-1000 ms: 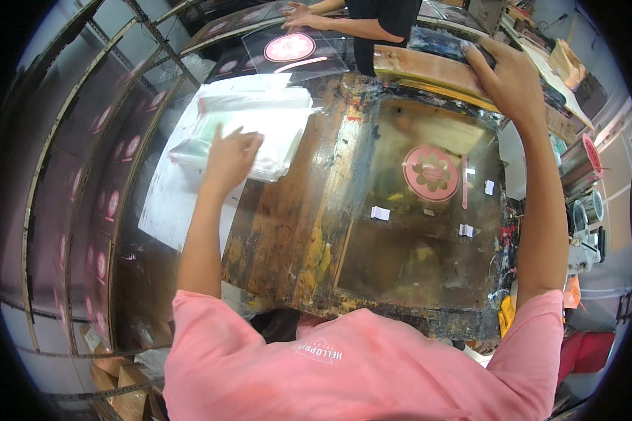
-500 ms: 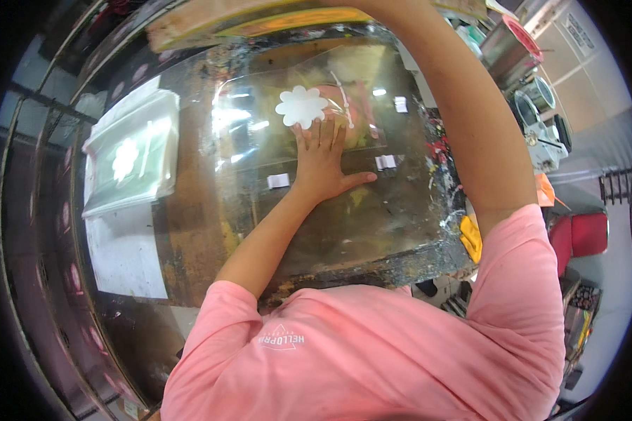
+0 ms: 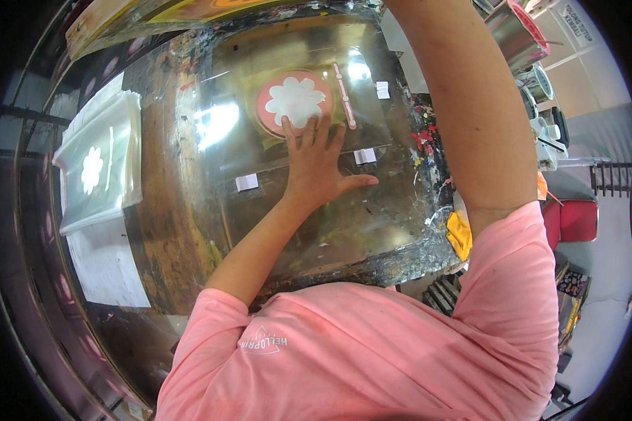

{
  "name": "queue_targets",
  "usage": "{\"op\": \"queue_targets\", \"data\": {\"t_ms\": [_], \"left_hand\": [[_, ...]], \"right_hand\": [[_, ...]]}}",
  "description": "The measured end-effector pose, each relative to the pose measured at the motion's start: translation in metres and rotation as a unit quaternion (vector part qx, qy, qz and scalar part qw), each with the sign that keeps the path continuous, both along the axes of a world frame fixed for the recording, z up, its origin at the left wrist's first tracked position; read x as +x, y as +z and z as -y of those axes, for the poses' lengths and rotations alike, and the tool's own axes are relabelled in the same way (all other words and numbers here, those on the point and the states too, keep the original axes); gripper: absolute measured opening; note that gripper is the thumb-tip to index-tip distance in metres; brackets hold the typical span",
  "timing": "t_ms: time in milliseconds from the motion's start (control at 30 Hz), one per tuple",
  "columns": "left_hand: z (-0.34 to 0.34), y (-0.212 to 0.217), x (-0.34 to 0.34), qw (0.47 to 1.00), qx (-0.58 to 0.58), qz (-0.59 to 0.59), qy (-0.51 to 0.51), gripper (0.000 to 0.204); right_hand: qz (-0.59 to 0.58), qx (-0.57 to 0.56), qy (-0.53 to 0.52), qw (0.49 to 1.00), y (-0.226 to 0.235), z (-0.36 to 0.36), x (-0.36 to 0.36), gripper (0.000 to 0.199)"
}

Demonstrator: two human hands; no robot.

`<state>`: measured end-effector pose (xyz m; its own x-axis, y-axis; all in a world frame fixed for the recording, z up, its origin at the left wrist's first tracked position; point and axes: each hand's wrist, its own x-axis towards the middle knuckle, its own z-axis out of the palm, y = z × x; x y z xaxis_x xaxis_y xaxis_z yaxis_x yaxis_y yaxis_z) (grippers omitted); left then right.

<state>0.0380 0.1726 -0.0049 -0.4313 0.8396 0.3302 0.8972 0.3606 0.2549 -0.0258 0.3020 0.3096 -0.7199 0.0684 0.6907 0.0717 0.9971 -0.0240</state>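
My left hand [image 3: 317, 165] lies palm down with fingers spread on a clear plastic sheet [image 3: 242, 151]. Its fingertips touch the lower edge of a white flower shape [image 3: 295, 98]. Around the flower shows a pink disc [image 3: 265, 105], and to its right runs a narrow pink-and-white strip [image 3: 345, 98]. Small white folded tabs [image 3: 246, 182] sit by the sheet's near edge, with one more at its right. My right arm reaches beyond the top edge, so the right hand is hidden.
A stack of clear plastic sheets [image 3: 123, 165] rests on white paper [image 3: 109, 270] at the left. Across the top stands a wooden frame [image 3: 109, 28]. Cans [image 3: 516, 35] line the right side, near a yellow cloth [image 3: 459, 235] and a red chair [image 3: 577, 221].
The white flower now sits centred over the pink disc; before, it was offset to the left. The frame at the top appears farther up and left, and the view has shifted.
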Motion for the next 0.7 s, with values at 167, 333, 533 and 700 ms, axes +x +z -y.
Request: {"op": "queue_targets", "data": {"t_ms": [167, 333, 533, 700], "left_hand": [[0.001, -0.003, 0.001, 0.999, 0.031, 0.005, -0.01, 0.118], [0.003, -0.008, -0.001, 0.998, 0.055, -0.008, -0.015, 0.112], [0.014, -0.001, -0.001, 0.997, 0.072, -0.024, -0.011, 0.101], [0.065, 0.076, -0.042, 0.918, 0.199, 0.315, 0.138, 0.082]], "right_hand": [[0.038, 0.002, 0.008, 0.999, 0.002, -0.005, 0.001, 0.066], [0.006, 0.013, 0.008, 1.0, -0.005, 0.003, -0.002, 0.065], [-0.028, 0.039, 0.006, 0.999, -0.012, 0.002, -0.002, 0.059], [-0.026, 0.168, 0.055, 0.984, -0.03, 0.004, 0.01, 0.048]]}}
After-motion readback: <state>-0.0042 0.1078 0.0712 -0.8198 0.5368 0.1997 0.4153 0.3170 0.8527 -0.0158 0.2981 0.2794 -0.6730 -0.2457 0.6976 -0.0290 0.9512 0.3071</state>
